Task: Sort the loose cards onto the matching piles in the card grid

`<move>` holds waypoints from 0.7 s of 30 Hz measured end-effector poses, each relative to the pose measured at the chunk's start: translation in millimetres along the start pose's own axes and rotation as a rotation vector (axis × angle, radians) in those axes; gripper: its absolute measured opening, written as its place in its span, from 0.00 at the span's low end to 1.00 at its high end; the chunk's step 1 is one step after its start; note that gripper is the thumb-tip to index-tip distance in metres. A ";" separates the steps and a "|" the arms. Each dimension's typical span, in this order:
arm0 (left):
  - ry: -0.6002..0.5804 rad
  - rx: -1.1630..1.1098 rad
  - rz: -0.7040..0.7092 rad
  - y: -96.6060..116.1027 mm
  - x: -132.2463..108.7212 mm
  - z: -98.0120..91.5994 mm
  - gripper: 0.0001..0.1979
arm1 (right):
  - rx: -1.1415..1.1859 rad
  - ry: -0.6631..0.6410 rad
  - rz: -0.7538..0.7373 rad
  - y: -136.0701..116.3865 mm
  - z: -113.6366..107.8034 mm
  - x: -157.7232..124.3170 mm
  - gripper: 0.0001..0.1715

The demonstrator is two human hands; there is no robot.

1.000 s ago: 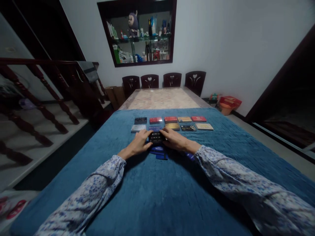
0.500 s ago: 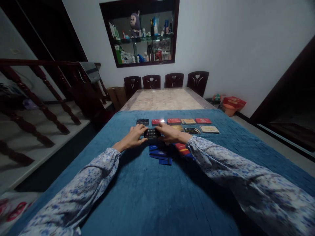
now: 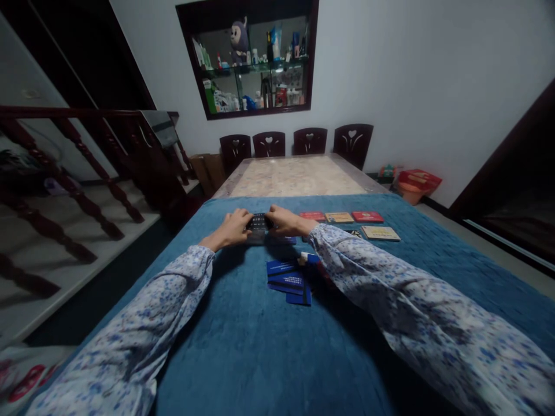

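Observation:
Between my two hands is a stack of black cards with white print (image 3: pixel 259 222), held by its short sides. My left hand (image 3: pixel 234 227) grips the left end, thumb in front and fingers behind. My right hand (image 3: pixel 282 221) grips the right end. A greyish stack (image 3: pixel 256 237) shows just below the held cards, and a blue stack (image 3: pixel 284 240) lies below my right hand. Nearer to me, several blue cards (image 3: pixel 286 276) lie loosely fanned on the blue cloth (image 3: pixel 260 346). My right sleeve partly covers more cards beside them.
Right of my hands, a row holds a red card stack (image 3: pixel 312 216), a tan stack (image 3: pixel 339 218) and another red stack (image 3: pixel 367 216). A cream stack (image 3: pixel 381 233) sits in front of them. Dark chairs (image 3: pixel 310 141) stand at the table's far end; a stair railing (image 3: pixel 87 156) is left.
Both hands have moved forward and slightly left with the black cards, over where another black stack lay in the back row. The blue cards nearer me show more fully.

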State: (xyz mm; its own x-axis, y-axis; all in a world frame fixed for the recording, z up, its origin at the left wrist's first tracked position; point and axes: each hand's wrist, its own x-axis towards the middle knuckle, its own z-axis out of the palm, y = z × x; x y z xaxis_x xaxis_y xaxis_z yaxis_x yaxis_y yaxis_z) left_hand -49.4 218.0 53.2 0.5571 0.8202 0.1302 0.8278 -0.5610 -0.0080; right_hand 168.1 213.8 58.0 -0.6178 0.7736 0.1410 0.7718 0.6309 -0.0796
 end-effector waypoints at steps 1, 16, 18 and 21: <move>-0.014 0.012 -0.012 -1.4 3.0 -1.2 0.24 | -0.010 -0.011 0.012 -0.3 -1.6 3.4 0.19; -0.104 0.016 -0.103 -42.9 45.0 16.5 0.24 | -0.113 -0.137 0.106 7.3 8.9 58.1 0.24; -0.115 0.001 -0.122 -46.3 48.6 19.4 0.24 | -0.116 -0.152 0.113 8.3 12.0 63.3 0.25; -0.138 -0.002 -0.139 -49.8 53.4 23.7 0.22 | -0.114 -0.164 0.127 9.8 16.4 69.9 0.26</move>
State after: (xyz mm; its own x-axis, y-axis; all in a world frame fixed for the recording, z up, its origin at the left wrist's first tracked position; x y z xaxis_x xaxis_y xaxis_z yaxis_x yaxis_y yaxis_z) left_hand -59.2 292.5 37.1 0.4415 0.8972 -0.0072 0.8973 -0.4415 0.0023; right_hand 130.0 275.0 50.8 -0.5238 0.8514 -0.0263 0.8510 0.5244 0.0271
